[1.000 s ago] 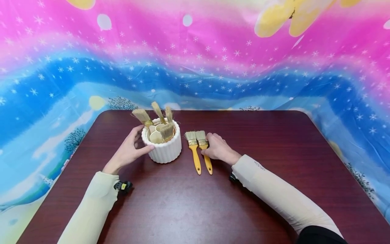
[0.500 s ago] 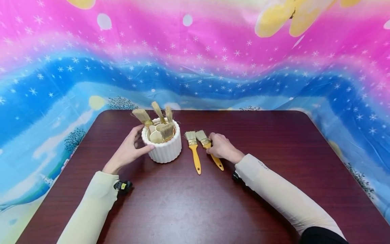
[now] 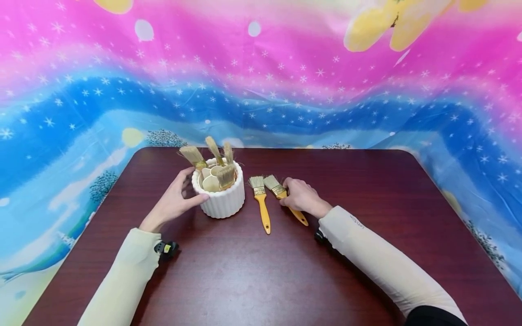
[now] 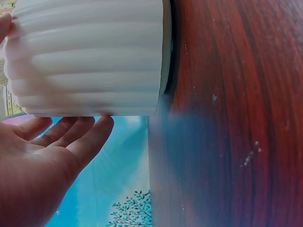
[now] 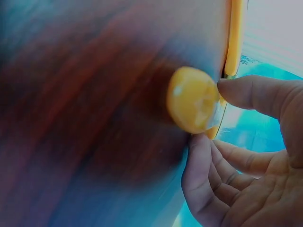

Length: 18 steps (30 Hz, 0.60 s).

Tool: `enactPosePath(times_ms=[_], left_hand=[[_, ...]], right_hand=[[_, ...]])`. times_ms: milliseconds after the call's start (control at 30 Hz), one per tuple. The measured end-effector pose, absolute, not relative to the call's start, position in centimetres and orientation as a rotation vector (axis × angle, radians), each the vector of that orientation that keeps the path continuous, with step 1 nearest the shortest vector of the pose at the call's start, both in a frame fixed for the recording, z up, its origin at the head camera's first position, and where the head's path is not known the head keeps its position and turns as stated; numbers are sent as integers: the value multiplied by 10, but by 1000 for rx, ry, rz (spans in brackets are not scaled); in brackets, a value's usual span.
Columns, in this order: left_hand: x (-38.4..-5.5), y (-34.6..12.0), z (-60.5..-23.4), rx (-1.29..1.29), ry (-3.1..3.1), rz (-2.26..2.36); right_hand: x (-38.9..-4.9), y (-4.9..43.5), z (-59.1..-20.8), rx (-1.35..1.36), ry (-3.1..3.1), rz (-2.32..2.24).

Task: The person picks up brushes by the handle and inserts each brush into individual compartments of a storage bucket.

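In the head view a white ribbed pot (image 3: 222,205) stands on the table, with several bristle brushes (image 3: 226,176) sticking out of its divided inside. My left hand (image 3: 173,199) holds the pot from the left, thumb at the near rim; the left wrist view has its fingertips against the ribbed wall. To the right lie two yellow-handled paintbrushes, bristles pointing away. My right hand (image 3: 302,197) pinches the slanted right paintbrush (image 3: 298,217) between thumb and fingers; its blurred handle end shows in the right wrist view. The left paintbrush (image 3: 263,208) lies untouched beside the pot.
Dark red-brown tabletop (image 3: 228,267) with rounded far corners spreads beneath everything. A pink and blue patterned cloth (image 3: 261,81) hangs close behind the table and along both sides.
My right hand has shifted slightly right and turned the right paintbrush, its handle end swinging rightward away from the other brush. My left hand has stayed on the pot.
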<state>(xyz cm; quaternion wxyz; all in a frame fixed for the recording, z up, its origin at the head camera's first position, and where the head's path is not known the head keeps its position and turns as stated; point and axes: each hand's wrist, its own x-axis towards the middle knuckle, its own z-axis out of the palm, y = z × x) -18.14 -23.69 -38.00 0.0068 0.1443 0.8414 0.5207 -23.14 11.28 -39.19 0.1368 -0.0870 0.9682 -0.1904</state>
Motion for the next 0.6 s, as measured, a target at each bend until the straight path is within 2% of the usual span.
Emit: enactPosePath(times_ms=[600], left_hand=[[-181,-237,-379,464,2661,1614]], right_hand=[[-236,116,-391,-308,2782,-495]])
